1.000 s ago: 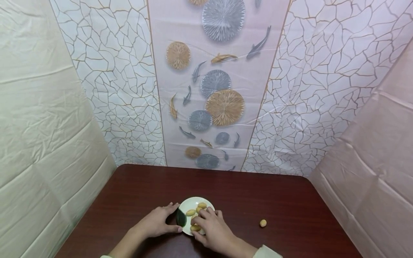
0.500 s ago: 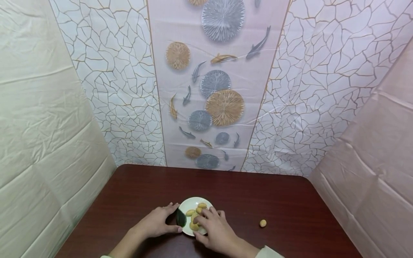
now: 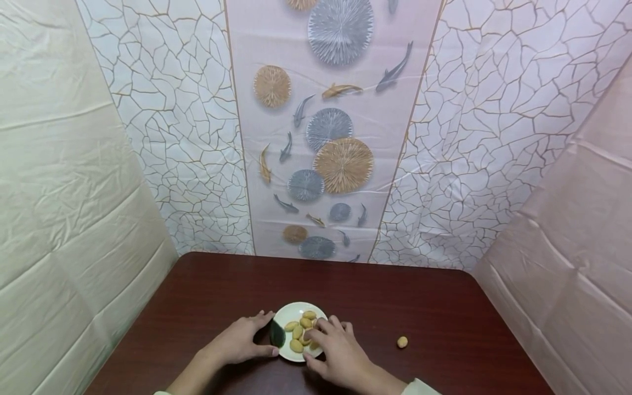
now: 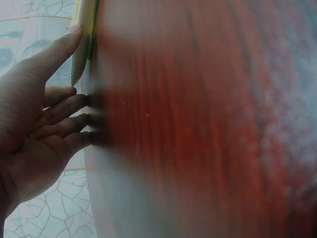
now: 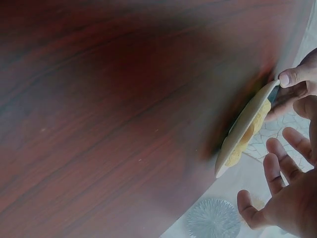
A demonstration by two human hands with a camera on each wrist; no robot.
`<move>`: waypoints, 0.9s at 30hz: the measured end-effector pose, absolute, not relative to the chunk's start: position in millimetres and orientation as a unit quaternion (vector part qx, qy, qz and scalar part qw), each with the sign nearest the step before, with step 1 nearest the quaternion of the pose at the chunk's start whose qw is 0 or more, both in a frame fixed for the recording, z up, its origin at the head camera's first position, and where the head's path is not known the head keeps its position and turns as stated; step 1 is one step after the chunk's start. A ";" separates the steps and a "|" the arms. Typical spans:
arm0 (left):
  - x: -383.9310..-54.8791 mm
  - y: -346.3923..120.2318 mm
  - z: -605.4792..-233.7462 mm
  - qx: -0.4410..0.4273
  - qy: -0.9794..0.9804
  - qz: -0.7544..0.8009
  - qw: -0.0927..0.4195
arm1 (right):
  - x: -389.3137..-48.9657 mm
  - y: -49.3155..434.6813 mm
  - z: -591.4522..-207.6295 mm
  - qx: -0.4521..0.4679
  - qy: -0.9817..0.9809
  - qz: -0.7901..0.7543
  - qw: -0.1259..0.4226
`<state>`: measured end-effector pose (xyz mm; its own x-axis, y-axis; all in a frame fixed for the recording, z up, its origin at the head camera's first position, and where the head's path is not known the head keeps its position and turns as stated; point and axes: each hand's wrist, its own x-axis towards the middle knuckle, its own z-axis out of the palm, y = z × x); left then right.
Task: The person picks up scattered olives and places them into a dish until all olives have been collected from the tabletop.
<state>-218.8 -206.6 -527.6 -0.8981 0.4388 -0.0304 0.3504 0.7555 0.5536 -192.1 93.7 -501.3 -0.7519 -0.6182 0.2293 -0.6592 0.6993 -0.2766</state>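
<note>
A white plate (image 3: pixel 291 313) stands on the table, with several small yellow oval pieces (image 3: pixel 297 345) on it; their kind is unclear. A dark green patch (image 3: pixel 277 333) covers the plate's left side. My left hand (image 3: pixel 242 339) rests at that side, thumb and index fingertip touching the rim, fingers extended. Over the plate's right part hovers my right hand (image 3: pixel 340 351), its fingers loosely bent and partly hiding some yellow pieces. In the right wrist view its fingers (image 5: pixel 274 173) are spread apart beside the plate, with nothing between them.
One more yellow piece (image 3: pixel 402 342) lies by itself on the dark red-brown table (image 3: pixel 419 302), right of my right hand. A patterned cloth (image 3: pixel 316 137) hangs behind the table's far edge, and plain pale cloths (image 3: pixel 64 219) flank both sides.
My right hand has let go of a yellow piece at the plate's near side and shifted right, uncovering more pieces. The left hand and plate stay put.
</note>
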 end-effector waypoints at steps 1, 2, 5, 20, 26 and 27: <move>-218.6 -206.7 -527.7 0.212 0.934 0.278 0.079 | -192.2 95.3 -501.5 0.346 -0.920 0.172 0.063; -218.6 -206.7 -527.6 0.212 0.934 0.278 0.079 | -192.3 96.8 -501.5 0.346 -0.920 0.171 0.066; -218.7 -207.0 -528.0 0.213 0.934 0.276 0.077 | -192.7 101.5 -501.5 0.342 -0.921 0.172 0.075; -220.1 -208.7 -528.2 0.211 0.932 0.281 0.092 | -189.4 124.2 -501.9 0.327 -0.928 0.148 0.096; -220.0 -206.7 -526.5 0.212 0.932 0.281 0.087 | -188.1 130.9 -495.1 0.313 -0.936 0.131 0.093; -219.7 -206.6 -526.5 0.211 0.931 0.283 0.089 | -187.9 131.9 -493.7 0.312 -0.937 0.132 0.089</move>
